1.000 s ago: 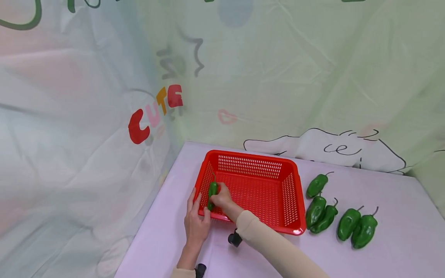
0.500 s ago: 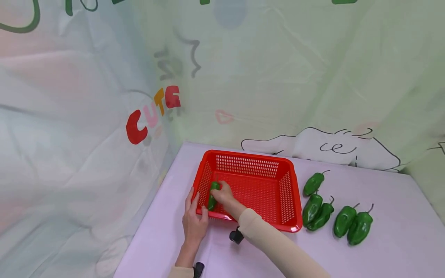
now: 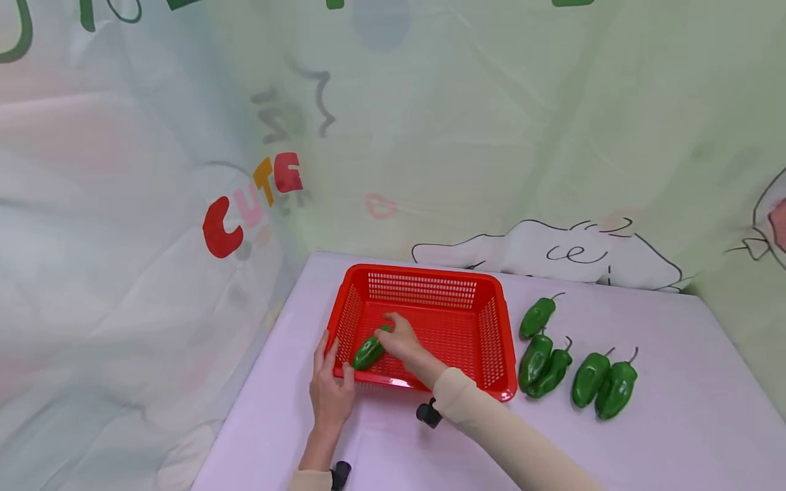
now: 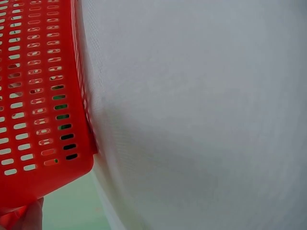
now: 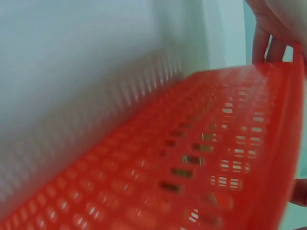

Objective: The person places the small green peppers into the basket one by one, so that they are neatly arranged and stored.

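A red plastic basket point(image 3: 430, 271) with slotted walls stands on the table. My left hand point(image 3: 331, 395) holds its near left corner, fingers along the left rim and thumb on the front rim. In the left wrist view a bit of the left thumb point(image 4: 31, 215) shows at the red rim. Inside that corner lies a green pepper point(image 3: 368, 352), tilted, its lower end toward the front left. My right hand point(image 3: 406, 341) reaches over the front rim and pinches the pepper's upper end, hiding the stem. Through the slots in the right wrist view, bits of green show.
Right of the basket, several green peppers point(image 3: 537, 361) lie on the white tablecloth point(image 3: 669, 382), the nearest close to the basket wall. A printed fabric backdrop point(image 3: 454, 136) hangs behind and to the left. Small black cameras are strapped under both wrists.
The pepper in the basket has turned from nearly upright to slanted, its upper end swung right with my right hand. My left hand stays at the corner. The head view has shifted slightly right.
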`<state>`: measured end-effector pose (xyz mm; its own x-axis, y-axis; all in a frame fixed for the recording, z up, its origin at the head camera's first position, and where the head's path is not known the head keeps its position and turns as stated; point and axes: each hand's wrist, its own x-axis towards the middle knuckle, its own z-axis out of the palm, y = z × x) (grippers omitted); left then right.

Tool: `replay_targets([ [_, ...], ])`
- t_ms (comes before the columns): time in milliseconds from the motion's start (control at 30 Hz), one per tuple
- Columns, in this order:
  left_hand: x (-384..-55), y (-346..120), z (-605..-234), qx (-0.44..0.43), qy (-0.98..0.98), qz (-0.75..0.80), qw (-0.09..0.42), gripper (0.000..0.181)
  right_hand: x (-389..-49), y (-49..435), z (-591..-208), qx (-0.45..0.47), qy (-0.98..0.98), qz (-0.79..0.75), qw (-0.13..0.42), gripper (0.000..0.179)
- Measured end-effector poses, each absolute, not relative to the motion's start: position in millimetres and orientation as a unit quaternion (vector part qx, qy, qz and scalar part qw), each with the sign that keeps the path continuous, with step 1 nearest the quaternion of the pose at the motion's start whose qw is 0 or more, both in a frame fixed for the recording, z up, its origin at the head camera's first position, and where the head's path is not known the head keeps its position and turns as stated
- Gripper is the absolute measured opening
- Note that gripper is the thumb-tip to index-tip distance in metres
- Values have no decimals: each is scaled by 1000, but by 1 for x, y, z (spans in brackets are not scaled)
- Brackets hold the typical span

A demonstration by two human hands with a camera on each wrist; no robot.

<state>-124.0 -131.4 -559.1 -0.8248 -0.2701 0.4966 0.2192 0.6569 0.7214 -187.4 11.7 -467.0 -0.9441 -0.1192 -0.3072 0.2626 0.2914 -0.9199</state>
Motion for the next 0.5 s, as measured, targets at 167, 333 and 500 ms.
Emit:
replay_targets([
  [167,-124,-133,-560,14,-861,-416,293,58,-185,25,-457,33,792,-586,167,51],
  [333,-124,-132,-561,16,-859,-421,291,59,-184,41,-449,19,794,-581,177,50],
  [500,-125,-132,-562,17,-857,-424,292,58,-184,60,-445,20,795,-583,168,50],
])
